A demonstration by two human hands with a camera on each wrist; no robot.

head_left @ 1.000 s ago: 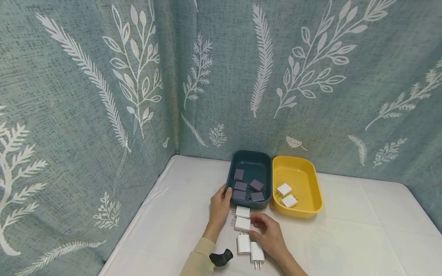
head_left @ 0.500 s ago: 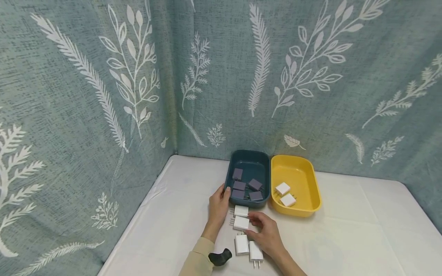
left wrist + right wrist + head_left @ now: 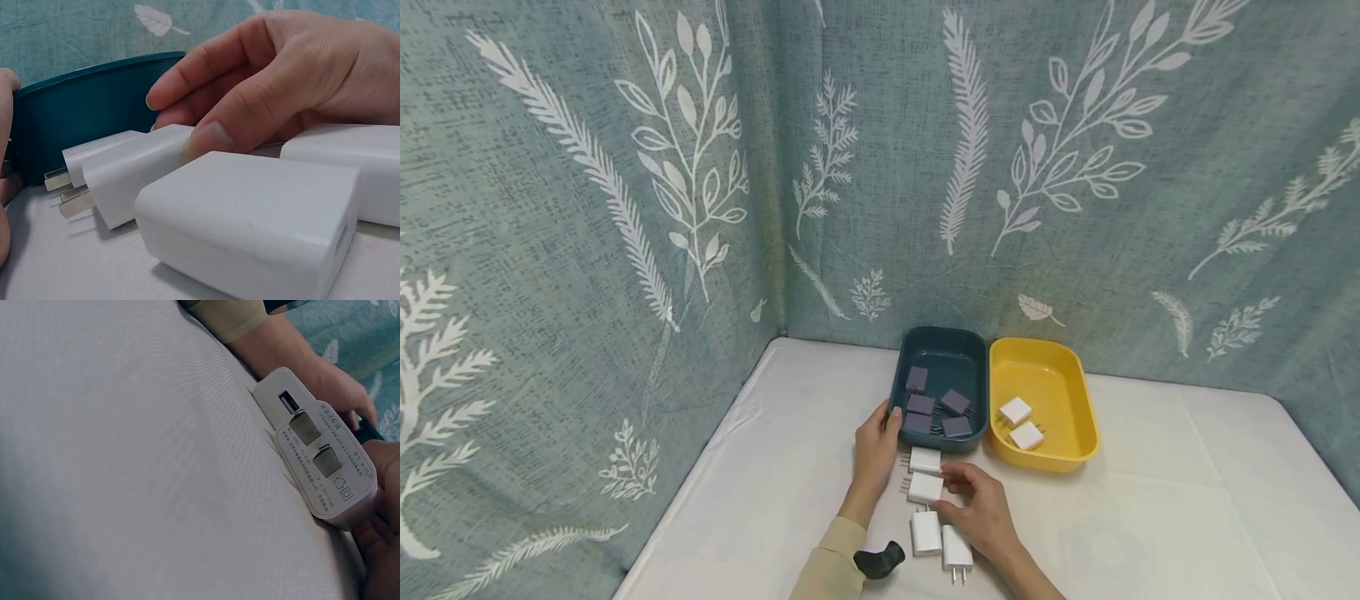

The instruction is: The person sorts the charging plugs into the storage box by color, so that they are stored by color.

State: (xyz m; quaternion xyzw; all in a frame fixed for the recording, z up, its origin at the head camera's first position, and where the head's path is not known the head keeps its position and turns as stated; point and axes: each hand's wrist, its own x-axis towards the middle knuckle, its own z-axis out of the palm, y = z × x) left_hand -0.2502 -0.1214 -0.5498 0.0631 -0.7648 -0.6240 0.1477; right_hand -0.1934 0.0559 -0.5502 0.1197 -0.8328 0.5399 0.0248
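Note:
Four-sided white plug chargers lie in front of the dark blue bin (image 3: 940, 342). My right hand (image 3: 981, 504) pinches one white charger (image 3: 924, 487) by its right end, the thumb on the near side. That charger's prongs point left, and another white charger (image 3: 925, 459) lies just beyond it. Nearer to me are two more, a left charger (image 3: 926, 533) and a right charger (image 3: 328, 459), whose prongs face me. My left hand (image 3: 876, 450) holds the blue bin's near left corner, thumb over the rim. Only a sliver of the left hand (image 3: 5, 125) shows in the left wrist view.
Several dark purple chargers (image 3: 954, 402) lie inside the blue bin. Right beside it stands a yellow bin (image 3: 1078, 417) with two white chargers (image 3: 1026, 435) in it. A patterned curtain (image 3: 880, 167) rises behind the white-covered table (image 3: 1187, 500). A black object (image 3: 880, 560) sits at the left wrist.
The head view has shifted slightly. Both hands keep their places, the left at the blue bin and the right at the same white charger.

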